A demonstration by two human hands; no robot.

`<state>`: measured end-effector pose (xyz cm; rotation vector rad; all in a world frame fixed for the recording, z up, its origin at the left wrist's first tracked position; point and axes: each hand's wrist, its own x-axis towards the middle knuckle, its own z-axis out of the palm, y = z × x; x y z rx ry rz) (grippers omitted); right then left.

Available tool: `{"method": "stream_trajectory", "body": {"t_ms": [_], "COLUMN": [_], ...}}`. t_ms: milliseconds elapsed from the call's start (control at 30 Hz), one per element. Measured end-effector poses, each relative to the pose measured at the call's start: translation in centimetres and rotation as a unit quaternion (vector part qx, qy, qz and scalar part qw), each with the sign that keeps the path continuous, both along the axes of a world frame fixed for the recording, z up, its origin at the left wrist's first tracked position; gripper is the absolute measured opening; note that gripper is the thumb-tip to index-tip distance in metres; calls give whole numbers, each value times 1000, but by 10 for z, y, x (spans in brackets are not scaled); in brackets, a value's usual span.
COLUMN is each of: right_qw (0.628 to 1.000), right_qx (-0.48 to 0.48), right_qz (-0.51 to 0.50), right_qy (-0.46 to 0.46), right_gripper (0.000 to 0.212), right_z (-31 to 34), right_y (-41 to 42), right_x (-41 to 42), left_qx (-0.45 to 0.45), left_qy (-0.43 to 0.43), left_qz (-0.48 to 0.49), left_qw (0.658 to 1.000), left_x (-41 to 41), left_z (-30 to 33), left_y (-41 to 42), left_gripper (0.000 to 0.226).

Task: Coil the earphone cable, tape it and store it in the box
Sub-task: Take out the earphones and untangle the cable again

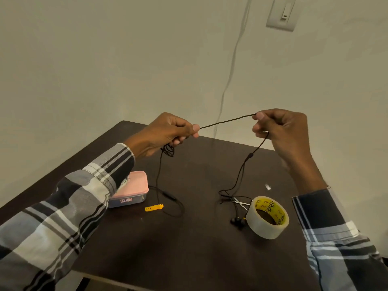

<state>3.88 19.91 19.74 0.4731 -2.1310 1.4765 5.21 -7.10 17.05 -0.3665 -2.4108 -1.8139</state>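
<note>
Coiling is under way: the cable [227, 120] is pinched taut between both hands, left hand [165, 133] gripping small loops, right hand [281, 131] feeding; slack trails on the surface [189, 248]. More winding is needed.

I have only one view, a wide-angle camera worn on the head, looking forward and down over the dark brown wooden bench [189, 248]. It sits close, both raised forearms filling the lower corners, with the plain beige wall [105, 59] behind.
</note>
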Motion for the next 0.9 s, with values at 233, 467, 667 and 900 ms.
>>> {"method": "stream_trajectory", "body": {"t_ms": [233,467,667,900], "right_qw": [998,956,976,984], "right_qx": [-32,261,184,127], "right_qz": [-46,-63,79,104], "right_qy": [1,-118,-83,-67], "right_gripper": [14,19,26,7], "right_z": [-2,-25,-26,-24], "right_y": [20,17,-32,-49], "right_x": [-6,-18,1,4], "left_qx": [-6,-22,-25,-15], "left_qy": [-4,5,10,27], "left_qz": [-6,-14,-43,-59], "left_qw": [1000,1000,999,998], "left_x": [-2,-2,-5,-4], "left_z": [-6,-11,-8,-2], "left_y": [-9,-4,16,20], "left_gripper": [24,25,25,26]}}
